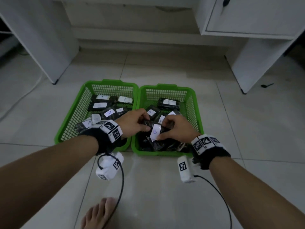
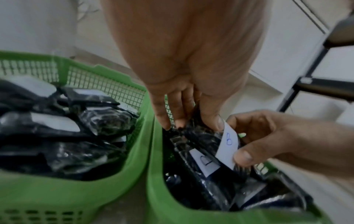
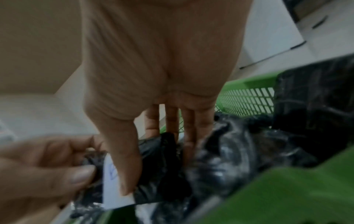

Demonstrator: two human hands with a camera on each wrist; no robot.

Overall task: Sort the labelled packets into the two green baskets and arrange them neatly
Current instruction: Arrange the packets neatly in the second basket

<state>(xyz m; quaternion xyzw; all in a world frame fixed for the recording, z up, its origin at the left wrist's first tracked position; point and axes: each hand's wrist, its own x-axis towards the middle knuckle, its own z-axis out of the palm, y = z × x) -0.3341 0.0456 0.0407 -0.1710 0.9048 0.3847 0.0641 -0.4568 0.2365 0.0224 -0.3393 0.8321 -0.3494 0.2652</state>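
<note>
Packets of crinkly black plastic, each with a white paper label, fill the left green mesh basket [image 1: 69, 123] beyond the left wrist, several showing an "A", which suggests that side is kept for that letter, though some labels are too blurred to read. Over the near part of the right green mesh basket [image 1: 196, 111] the left hand [image 1: 132, 123] curls its fingers and thumb around one end of a black packet with a white label marked "B" [image 1: 155, 131], and the right hand [image 1: 177, 129] pinches the other end, thumb pressed on the label's lower edge. Held between both hands with the letter facing up, the packet seems to be checked or squared before being laid down. Below and beyond the hands lie more black packets [image 1: 168, 103], at least one marked "B", so this looks like the right basket for it. The heap nearest the right wrist is jumbled and appears to need arranging.
</note>
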